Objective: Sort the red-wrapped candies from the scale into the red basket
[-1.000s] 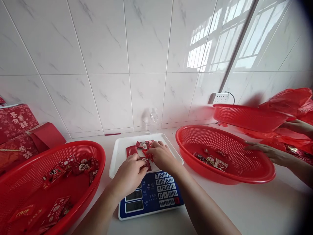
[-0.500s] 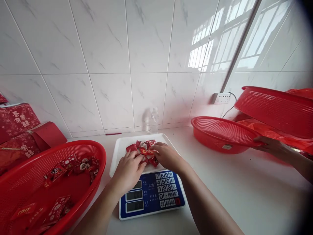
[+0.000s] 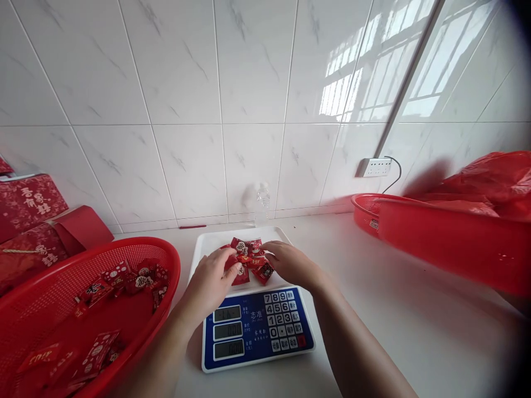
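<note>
A blue-and-white digital scale (image 3: 257,330) stands on the white counter, with a white weighing tray (image 3: 211,243) on top. Several red wrapped candies (image 3: 248,260) lie piled on the tray. My left hand (image 3: 211,282) curls its fingers round the left side of the pile and pinches candies. My right hand (image 3: 290,264) cups the pile from the right, fingers bent onto the wrappers.
A red mesh basket (image 3: 136,326) with several red candy packets sits at the left. Red gift boxes (image 3: 29,215) stand behind it. Two more red baskets (image 3: 452,243) and a red plastic bag (image 3: 493,177) are at the right. A clear bottle (image 3: 261,204) and a power strip (image 3: 375,167) are by the tiled wall.
My hands have gathered the candies into a tighter pile. At the right, another person's hands have lifted and shifted the red baskets; one basket now fills the right foreground and those hands are hidden.
</note>
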### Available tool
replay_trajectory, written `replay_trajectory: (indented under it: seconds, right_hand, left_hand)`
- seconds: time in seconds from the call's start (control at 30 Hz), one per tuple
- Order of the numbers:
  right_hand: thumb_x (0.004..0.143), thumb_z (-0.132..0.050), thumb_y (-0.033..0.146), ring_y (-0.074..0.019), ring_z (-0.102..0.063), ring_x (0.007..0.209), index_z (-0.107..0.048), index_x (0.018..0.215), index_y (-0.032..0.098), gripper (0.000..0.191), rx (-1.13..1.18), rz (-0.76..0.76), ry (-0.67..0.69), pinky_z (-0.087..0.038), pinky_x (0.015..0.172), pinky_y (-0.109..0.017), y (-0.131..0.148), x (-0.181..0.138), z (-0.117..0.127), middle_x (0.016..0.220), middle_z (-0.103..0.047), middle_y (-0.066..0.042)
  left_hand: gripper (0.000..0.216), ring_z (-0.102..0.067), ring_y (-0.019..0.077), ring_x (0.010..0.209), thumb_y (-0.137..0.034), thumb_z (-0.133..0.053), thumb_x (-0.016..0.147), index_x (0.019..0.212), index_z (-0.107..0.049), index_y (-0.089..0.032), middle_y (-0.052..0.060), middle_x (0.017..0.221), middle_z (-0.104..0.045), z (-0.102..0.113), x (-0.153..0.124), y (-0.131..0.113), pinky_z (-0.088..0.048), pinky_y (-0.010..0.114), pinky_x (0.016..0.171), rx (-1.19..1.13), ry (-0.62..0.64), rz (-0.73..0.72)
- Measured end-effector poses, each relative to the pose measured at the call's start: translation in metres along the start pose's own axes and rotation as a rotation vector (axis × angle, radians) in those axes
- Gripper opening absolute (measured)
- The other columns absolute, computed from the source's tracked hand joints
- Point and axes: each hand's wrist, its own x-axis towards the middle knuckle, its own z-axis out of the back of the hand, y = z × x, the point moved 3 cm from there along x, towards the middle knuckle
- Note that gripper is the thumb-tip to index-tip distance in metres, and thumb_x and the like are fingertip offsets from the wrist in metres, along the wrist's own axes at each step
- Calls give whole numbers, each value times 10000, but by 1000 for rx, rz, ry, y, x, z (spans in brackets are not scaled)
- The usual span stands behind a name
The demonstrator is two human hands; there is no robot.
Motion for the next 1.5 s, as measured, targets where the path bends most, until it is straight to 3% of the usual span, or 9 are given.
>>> replay_trajectory:
  seconds: [0.23, 0.37, 0.5, 0.67, 0.87, 1.03, 1.23, 1.37, 1.5]
  right_hand:
    - [858, -503, 269, -248, -610, 1050, -653, 1125, 212, 311, -39, 6, 87, -450, 883, -381, -1, -18, 22, 1139, -685, -72]
    - [777, -553, 197, -238, -609, 1015, -656, 1074, 234, 317, -39, 32, 134, -444, 826, -341, 2, -16, 13, 1108, -679, -60]
    - [729, -550, 142, -223, -603, 953, -619, 1050, 220, 338, -54, 11, 155, -417, 750, -302, 4, -8, -1, 1070, -646, -68]
    - [727, -575, 191, -231, -593, 915, -563, 1086, 191, 360, -85, -13, 79, -401, 698, -297, 8, -4, -9, 1028, -597, -84]
    - [797, -505, 105, -176, -588, 916, -612, 1050, 228, 300, -13, 45, -185, -424, 750, -278, 18, -11, 8, 1078, -596, -63]
    - [819, -498, 169, -228, -584, 987, -606, 1091, 240, 300, -156, -184, -365, -438, 740, -319, -7, -32, 41, 1085, -632, -67]
    - [859, -488, 323, -312, -518, 1137, -560, 1239, 224, 399, -417, -518, -300, -471, 754, -391, -47, -67, 66, 1253, -580, -126]
    - [889, -435, 392, -300, -533, 1156, -534, 1286, 250, 434, -416, -482, -229, -475, 812, -408, -51, -81, 48, 1290, -578, -106]
    - [928, -327, 314, -281, -611, 1052, -565, 1241, 260, 397, -366, -439, -122, -488, 725, -379, -58, -86, 18, 1223, -638, -87]
  left_hand:
    - [192, -620, 183, 954, -393, -540, 882, 960, -625, -239, 25, 912, -686, 45, -19, -28, -442, 361, 938, -719, -528, -75]
    - [178, -617, 148, 774, -371, -522, 889, 928, -654, -260, -10, 719, -652, 68, -35, -37, -506, 320, 833, -1119, -612, -108]
    - [185, -583, 116, 751, -368, -515, 895, 891, -676, -278, -22, 702, -625, 83, -45, -38, -524, 263, 784, -1214, -728, -99]
    - [192, -582, 119, 738, -376, -517, 888, 899, -675, -267, -19, 685, -625, 84, -44, -38, -521, 252, 779, -1227, -681, -102]
    - [218, -594, 139, 720, -361, -474, 902, 922, -664, -256, -11, 671, -644, 89, -47, -38, -501, 280, 759, -1195, -651, -156]
    - [193, -594, 171, 729, -327, -474, 897, 933, -643, -242, -2, 685, -669, 95, -50, -39, -472, 325, 766, -1011, -755, -241]
    - [187, -612, 158, 739, -321, -470, 909, 919, -634, -230, 0, 697, -658, 90, -45, -42, -486, 314, 762, -1036, -673, -243]
    - [189, -624, 152, 728, -356, -496, 905, 927, -636, -231, 5, 717, -651, 86, -45, -42, -500, 302, 722, -1039, -627, -243]
    - [212, -627, 158, 757, -385, -499, 901, 948, -635, -231, 12, 731, -650, 84, -46, -42, -495, 309, 740, -1013, -620, -220]
